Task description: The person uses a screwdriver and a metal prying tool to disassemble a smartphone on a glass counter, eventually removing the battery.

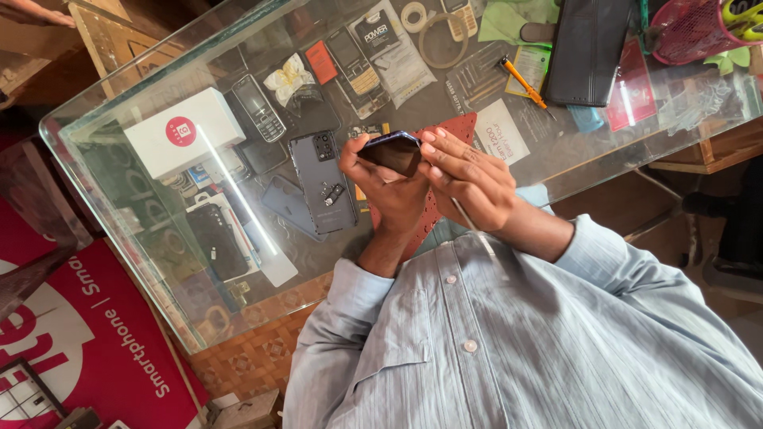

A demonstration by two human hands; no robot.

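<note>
My left hand (391,199) grips a dark smartphone (391,151), held edge-up above a red perforated work mat (455,131) on the glass counter (95,171). My right hand (469,179) rests its fingertips along the phone's upper edge. A thin metal tool (463,214) is pinched in that hand and points back toward my light blue shirt. Both hands meet at the phone, just over the counter's near edge.
A grey phone back cover (322,183) with small parts lies left of my hands. Beyond it are a white box (183,131), keypad phones (258,107), an orange screwdriver (522,81), tape rolls (441,36), a black case (588,48) and a pink basket (687,32). Another person's hand (32,12) shows at top left.
</note>
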